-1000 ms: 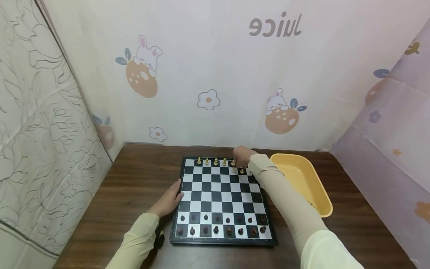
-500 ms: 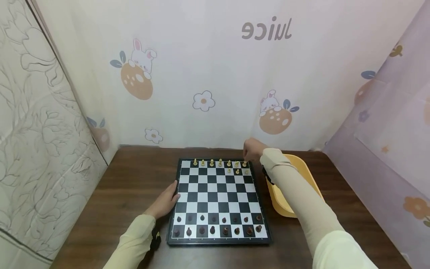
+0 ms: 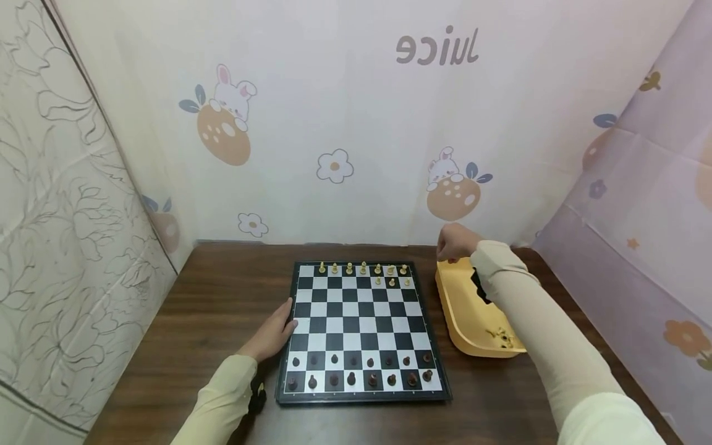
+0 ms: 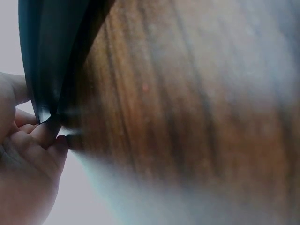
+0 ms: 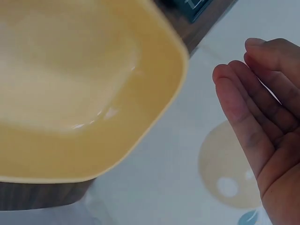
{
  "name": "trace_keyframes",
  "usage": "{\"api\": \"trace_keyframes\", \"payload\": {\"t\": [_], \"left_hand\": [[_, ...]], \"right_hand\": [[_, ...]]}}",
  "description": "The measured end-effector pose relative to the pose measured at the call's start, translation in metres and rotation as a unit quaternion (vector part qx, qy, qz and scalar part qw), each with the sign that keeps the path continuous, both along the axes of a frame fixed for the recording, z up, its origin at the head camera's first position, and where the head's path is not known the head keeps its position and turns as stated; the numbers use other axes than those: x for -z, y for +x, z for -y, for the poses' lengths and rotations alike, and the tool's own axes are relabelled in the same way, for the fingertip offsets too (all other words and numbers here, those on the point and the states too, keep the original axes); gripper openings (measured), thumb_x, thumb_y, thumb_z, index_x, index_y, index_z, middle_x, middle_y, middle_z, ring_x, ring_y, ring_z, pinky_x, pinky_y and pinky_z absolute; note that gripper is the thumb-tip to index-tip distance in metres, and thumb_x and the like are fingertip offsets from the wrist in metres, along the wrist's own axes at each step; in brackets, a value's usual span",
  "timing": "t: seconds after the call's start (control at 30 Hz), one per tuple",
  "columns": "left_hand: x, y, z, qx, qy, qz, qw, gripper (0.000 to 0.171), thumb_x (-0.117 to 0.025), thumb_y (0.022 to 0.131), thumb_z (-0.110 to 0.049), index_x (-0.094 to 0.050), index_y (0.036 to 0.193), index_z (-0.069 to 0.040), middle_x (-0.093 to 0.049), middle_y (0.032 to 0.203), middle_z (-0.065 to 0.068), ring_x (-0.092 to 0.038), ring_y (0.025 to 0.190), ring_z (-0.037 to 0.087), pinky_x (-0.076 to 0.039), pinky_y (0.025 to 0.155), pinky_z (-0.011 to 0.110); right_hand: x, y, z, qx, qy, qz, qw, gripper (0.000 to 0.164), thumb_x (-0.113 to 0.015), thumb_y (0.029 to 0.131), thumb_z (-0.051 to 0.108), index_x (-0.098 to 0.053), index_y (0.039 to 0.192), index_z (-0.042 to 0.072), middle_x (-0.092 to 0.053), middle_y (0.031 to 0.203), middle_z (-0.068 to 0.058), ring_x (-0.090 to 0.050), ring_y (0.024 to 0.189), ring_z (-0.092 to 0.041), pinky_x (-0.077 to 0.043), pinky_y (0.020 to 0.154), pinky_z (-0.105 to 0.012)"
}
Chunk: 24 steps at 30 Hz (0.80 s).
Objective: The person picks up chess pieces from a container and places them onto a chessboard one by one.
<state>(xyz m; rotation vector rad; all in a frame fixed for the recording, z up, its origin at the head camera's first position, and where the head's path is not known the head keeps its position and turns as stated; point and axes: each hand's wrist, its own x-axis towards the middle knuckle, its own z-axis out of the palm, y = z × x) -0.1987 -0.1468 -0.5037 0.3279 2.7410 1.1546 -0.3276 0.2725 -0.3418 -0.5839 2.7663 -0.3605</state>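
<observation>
A black-and-white chessboard (image 3: 350, 324) lies on the brown table. Two rows of dark chess pieces (image 3: 351, 378) stand at its near end. Light chess pieces (image 3: 363, 267) line most of the far row, with 3 light pawns (image 3: 392, 282) in front of them at the right. My left hand (image 3: 272, 334) holds the board's left edge, and the left wrist view has its fingertips (image 4: 55, 138) against the dark rim. Over the far end of the yellow tray (image 3: 473, 303) hovers my right hand (image 3: 457, 242). Its fingers (image 5: 239, 101) are loosely bent, with nothing between them and the thumb.
Several small light pieces (image 3: 503, 335) lie in the near end of the tray, to the right of the board. Patterned cloth (image 3: 334, 123) hangs behind the table, and more cloth hangs at both sides.
My right hand has left the board's far right corner, where a light piece now stands uncovered, and moved right to the tray. The left hand keeps its place on the board's edge.
</observation>
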Motion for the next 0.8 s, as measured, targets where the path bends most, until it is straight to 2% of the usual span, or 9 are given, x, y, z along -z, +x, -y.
{"api": "trace_keyframes", "payload": {"t": [0.27,0.6,0.8], "left_hand": [[0.001,-0.001,0.000,0.000,-0.007,0.004,1.0000,0.062,-0.048,0.100,-0.013,-0.016,0.149,0.006,-0.020,0.153,0.026,-0.022,0.139,0.040,-0.021,0.111,0.053],[0.001,-0.003,-0.001,0.005,-0.016,0.000,0.9999,0.060,-0.047,0.100,-0.011,-0.016,0.148,0.008,-0.019,0.152,0.027,-0.021,0.139,0.040,-0.021,0.112,0.053],[0.002,-0.001,-0.001,0.009,-0.015,-0.014,0.9998,0.060,-0.047,0.100,-0.010,-0.016,0.147,0.010,-0.021,0.151,0.029,-0.022,0.139,0.041,-0.021,0.111,0.053]], "right_hand": [[0.007,0.015,-0.039,0.016,-0.012,0.022,1.000,0.020,-0.066,0.083,0.000,-0.069,0.064,0.005,-0.064,0.058,-0.007,-0.063,0.053,-0.020,-0.055,0.052,-0.030],[0.027,0.032,-0.076,0.047,-0.029,0.076,0.996,0.019,-0.063,0.081,-0.001,-0.068,0.063,0.005,-0.063,0.056,-0.007,-0.063,0.053,-0.023,-0.057,0.054,-0.037],[0.040,0.044,-0.088,0.045,-0.027,0.090,0.995,0.019,-0.064,0.080,-0.002,-0.067,0.062,0.002,-0.062,0.054,-0.005,-0.062,0.051,-0.020,-0.057,0.052,-0.035]]}}
